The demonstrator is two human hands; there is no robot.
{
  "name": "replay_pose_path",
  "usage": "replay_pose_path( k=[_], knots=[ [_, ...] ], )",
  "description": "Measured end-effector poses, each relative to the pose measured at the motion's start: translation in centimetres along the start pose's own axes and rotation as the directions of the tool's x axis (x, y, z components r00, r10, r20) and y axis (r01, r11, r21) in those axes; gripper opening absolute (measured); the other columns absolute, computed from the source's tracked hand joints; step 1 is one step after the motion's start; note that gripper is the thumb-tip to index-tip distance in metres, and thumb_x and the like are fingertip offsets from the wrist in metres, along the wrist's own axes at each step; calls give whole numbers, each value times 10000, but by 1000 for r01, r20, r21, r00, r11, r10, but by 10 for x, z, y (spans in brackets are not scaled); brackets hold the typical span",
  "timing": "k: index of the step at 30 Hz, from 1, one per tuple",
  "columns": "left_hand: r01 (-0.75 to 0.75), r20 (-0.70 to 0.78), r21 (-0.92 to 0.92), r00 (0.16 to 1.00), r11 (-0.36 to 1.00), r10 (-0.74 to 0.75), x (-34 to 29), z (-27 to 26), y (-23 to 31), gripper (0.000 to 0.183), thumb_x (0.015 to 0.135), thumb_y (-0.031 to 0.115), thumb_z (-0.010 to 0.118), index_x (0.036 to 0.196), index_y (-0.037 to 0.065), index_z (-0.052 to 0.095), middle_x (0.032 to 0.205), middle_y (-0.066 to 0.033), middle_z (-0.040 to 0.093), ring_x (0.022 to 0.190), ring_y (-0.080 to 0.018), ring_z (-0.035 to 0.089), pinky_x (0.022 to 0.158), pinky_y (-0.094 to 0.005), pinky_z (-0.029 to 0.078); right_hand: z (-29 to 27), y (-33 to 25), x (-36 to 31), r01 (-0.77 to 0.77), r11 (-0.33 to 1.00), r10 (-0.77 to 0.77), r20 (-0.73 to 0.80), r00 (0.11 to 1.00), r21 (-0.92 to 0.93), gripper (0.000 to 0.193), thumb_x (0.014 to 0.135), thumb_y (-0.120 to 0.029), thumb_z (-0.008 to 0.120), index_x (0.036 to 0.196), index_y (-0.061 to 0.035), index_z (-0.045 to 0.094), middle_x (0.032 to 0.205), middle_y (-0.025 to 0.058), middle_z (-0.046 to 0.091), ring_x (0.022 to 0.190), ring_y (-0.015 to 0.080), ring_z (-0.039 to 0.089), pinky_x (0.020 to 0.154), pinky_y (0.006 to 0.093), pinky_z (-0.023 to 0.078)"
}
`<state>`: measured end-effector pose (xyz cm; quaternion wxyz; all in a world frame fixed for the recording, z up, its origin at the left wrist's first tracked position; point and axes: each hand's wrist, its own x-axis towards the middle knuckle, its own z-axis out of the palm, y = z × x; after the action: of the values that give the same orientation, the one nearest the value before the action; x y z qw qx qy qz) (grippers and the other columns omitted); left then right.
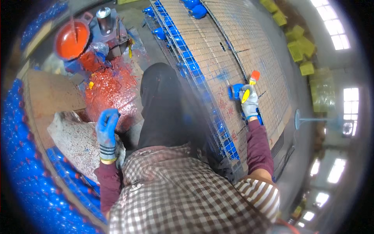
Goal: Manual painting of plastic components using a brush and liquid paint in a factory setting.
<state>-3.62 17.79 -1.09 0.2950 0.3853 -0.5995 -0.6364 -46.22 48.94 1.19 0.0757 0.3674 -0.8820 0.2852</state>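
Out over the wire rack on the right, my right hand [250,102], in a grey-white glove, is closed round a paintbrush [246,95] with a yellow handle and red-coated bristles. Against its fingers is a shiny blue pipe fitting [235,91] with a round opening; whether the fingers also grip it I cannot tell. My left hand [106,129], in a blue glove with a striped cuff, hovers beside a paint-speckled sack [76,138]. Its fingers are bent and pressed together, and nothing shows in them. Red paint [111,91] lies thick on the surface past it.
An orange-red paint pan [72,40] with a stick in it stands far left, beside a metal can [104,21]. Several blue fittings [198,11] sit on the wire rack [228,46]. Shiny blue parts [35,175] are massed at left. A fan [298,119] stands right.
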Motion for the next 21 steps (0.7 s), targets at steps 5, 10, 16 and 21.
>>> replay_pose_path(
  k=[5, 10, 16, 21],
  knots=[
    [-300, 235, 20, 929, 954, 287, 31, 16, 62, 393, 884, 147, 572, 1231, -25, 499, 1166, -102, 565, 1089, -167, 529, 958, -285, 401, -18, -161, 18, -24, 684, -105, 130, 986, 729, 324, 697, 79, 712, 869, -96, 500, 901, 109, 631, 842, 165, 593, 730, 289, 491],
    [-54, 702, -304, 662, 951, 262, 66, 13, 103, 728, 887, 534, 445, 1322, -48, 405, 1291, -164, 495, 1203, -228, 475, 1051, -365, 324, 8, -286, 44, -4, 128, -553, 74, 830, 992, 380, 688, 110, 687, 871, -110, 439, 924, 175, 617, 748, 193, 586, 661, 284, 476],
    [447, 596, -685, 798, 576, 89, 38, -36, 51, 959, 783, 662, 532, 1409, -14, 265, 1388, -192, 404, 1253, -298, 442, 1061, -441, 343, 95, -393, 77, -509, -211, -530, 340, 777, 835, 276, 962, -309, 489, 1134, -95, 463, 1004, 208, 599, 749, 215, 585, 647, 285, 477],
    [143, 259, -652, 965, 744, 42, 34, -75, 39, 719, 696, 120, 752, 1340, 64, 437, 1203, -122, 537, 1033, -243, 572, 842, -318, 506, 242, -435, 118, -141, 342, -303, 251, 919, 929, 420, 992, -394, 362, 1199, -70, 530, 991, 110, 606, 752, 131, 570, 627, 233, 453]
  ],
)
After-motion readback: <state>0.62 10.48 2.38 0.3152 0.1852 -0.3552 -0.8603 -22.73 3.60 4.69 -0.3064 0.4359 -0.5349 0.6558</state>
